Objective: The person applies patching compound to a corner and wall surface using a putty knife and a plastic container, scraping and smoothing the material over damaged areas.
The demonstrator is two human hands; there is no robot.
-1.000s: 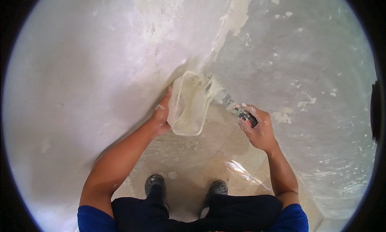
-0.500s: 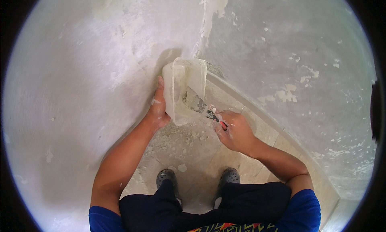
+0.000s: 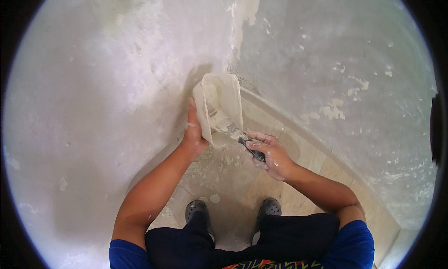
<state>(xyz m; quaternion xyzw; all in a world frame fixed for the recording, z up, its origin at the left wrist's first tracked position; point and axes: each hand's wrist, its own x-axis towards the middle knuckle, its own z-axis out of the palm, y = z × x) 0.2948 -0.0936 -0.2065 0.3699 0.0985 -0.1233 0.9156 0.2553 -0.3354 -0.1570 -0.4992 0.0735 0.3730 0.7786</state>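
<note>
My left hand (image 3: pixel 195 133) grips a white plastic tub (image 3: pixel 226 96) by its left side and lower edge, holding it tilted with the opening toward me. Pale, wet-looking filler (image 3: pixel 211 98) coats the inside. In my right hand (image 3: pixel 270 154) is a putty knife (image 3: pixel 249 145), its dark handle between thumb and fingers. The blade reaches into the tub and is smeared with the same filler; its tip is hard to make out against the tub's contents. White smears mark the fingers of both hands.
Two grey plastered walls (image 3: pixel 317 45) meet in a corner beyond the tub, with pale patches along the joint. A low skirting edge (image 3: pixel 298 124) runs along the right wall. Crumbs and dust lie on the tiled floor (image 3: pixel 210 175) by my grey clogs (image 3: pixel 269 207).
My right hand has turned the putty knife over in the tub, so the handle shows its dark side. The tub and my left hand have shifted slightly down and right.
</note>
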